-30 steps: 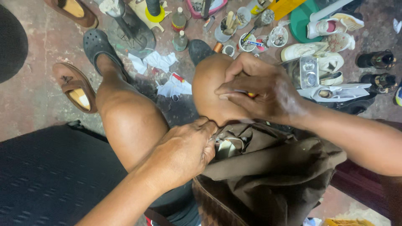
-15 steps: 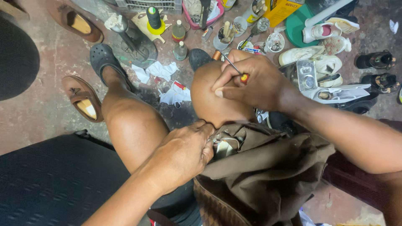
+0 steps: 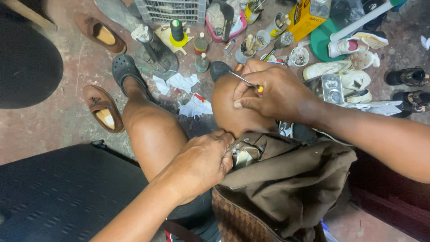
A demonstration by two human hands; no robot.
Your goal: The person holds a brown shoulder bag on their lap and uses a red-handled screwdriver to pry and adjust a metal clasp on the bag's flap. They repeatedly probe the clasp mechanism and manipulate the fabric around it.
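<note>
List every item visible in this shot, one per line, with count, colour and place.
brown bag: 1, olive-brown cloth with a patterned part, on the lap
needle tool: 1, thin metal with an orange-yellow end, in the right hand
brown shoes: 2, tan-lined, floor at left
grey clog: 1, on the foot
small bottles: 2, floor at top centre
white shoes: several, floor at upper right
black shoes: 2, far right
yellow carton: 1, top
grey basket: 1, top
left hand: gripping the bag's edge
right hand: above the knee, pinching the tool
</note>
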